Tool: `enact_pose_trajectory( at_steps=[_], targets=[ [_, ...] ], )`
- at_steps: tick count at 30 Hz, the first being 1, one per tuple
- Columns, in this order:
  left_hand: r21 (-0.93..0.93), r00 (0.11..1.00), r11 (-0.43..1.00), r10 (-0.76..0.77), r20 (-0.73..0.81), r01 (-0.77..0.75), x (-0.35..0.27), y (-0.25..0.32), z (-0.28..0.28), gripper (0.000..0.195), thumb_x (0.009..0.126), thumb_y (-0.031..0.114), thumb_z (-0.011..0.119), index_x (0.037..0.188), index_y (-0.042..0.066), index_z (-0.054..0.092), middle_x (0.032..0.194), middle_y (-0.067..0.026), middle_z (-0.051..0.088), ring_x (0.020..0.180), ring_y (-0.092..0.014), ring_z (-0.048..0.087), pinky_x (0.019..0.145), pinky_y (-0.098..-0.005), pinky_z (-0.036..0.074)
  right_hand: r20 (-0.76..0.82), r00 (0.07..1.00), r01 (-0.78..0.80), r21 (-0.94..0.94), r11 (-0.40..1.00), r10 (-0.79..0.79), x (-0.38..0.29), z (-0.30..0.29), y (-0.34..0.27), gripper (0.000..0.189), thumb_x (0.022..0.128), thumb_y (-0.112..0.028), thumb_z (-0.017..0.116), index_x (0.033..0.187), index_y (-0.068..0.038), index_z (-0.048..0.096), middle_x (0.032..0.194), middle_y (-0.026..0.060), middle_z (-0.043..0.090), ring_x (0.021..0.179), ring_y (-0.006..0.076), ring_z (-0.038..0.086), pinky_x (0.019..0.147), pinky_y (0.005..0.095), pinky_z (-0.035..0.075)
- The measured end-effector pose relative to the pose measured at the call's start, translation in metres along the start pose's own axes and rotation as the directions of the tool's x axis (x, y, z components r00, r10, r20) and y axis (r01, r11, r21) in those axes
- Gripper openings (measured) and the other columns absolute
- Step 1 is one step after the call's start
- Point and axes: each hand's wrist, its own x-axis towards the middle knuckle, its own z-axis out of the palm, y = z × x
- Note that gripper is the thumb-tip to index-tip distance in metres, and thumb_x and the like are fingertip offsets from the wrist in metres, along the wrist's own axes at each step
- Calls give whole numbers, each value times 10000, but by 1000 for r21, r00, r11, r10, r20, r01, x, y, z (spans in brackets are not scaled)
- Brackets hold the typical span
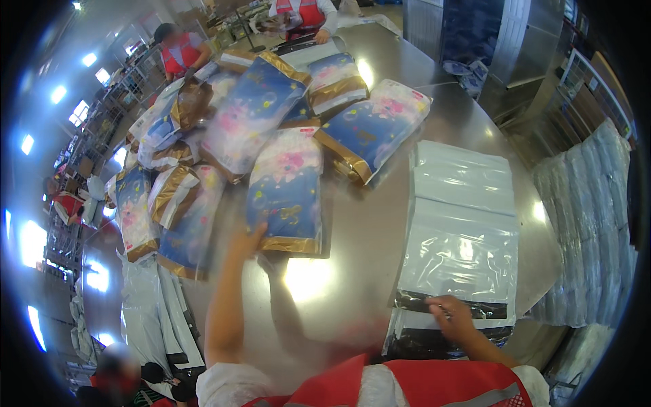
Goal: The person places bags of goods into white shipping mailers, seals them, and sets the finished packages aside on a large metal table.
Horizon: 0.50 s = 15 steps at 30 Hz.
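Note:
My left hand (248,240) grips the lower left edge of a soft plastic-wrapped package (286,196), blue with pink flowers and a gold band at the bottom. The thumb lies over its side; the other fingers are partly hidden. The package lies in front of a pile of similar packs. To the right, a stack of white plastic mailing bags (460,244) with black strips lies flat on the metal table (356,285). My right hand (452,318) pinches the top bag near its black strip (488,309).
Similar packages (376,129) are heaped across the table's far side. More white bags (147,305) hang at the left edge. Clear-wrapped bundles (585,224) stand beyond the right edge. Co-workers in red vests (179,53) stand around the table, one at the far end (305,18).

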Motion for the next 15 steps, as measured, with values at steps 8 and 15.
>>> enact_pose_trajectory(
  at_steps=[8, 15],
  targets=[
    [-27, 815, 867, 457, -356, -498, -44, 6, 26, 429, 1008, 372, 450, 771, 36, 573, 621, -59, 542, 569, -220, 536, 584, -374, 431, 265, 844, 474, 38, 880, -466, 48, 79, -49, 391, 870, -168, 667, 1236, -48, 602, 1166, 157, 649, 1063, 318, 621, 906, 408, 488],
    [-547, 668, 438, 660, -343, -713, -280, 168, -34, 444, 1031, 319, 468, 673, 66, 534, 581, -2, 514, 504, -89, 467, 467, -253, 364, -149, 880, 430, -151, 890, -450, 18, 45, -83, 1037, 687, -372, 857, 1469, -3, 283, 1483, 287, 299, 1351, 448, 331, 1126, 473, 291]
  ],
)
